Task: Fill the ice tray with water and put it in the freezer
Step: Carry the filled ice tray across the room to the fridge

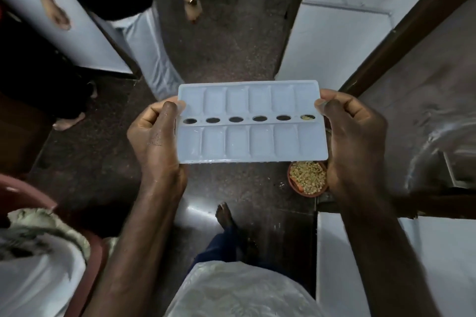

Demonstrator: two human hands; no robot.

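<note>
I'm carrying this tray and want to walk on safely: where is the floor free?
Free: the dark floor ahead, between the two pale panels. Crowded: another person stands ahead left; a grain bowl sits under the ice tray by the right hand.

pale blue translucent ice tray point(252, 122), two rows of six oblong cells with a line of oval holes between, held level at centre frame above the floor
</note>
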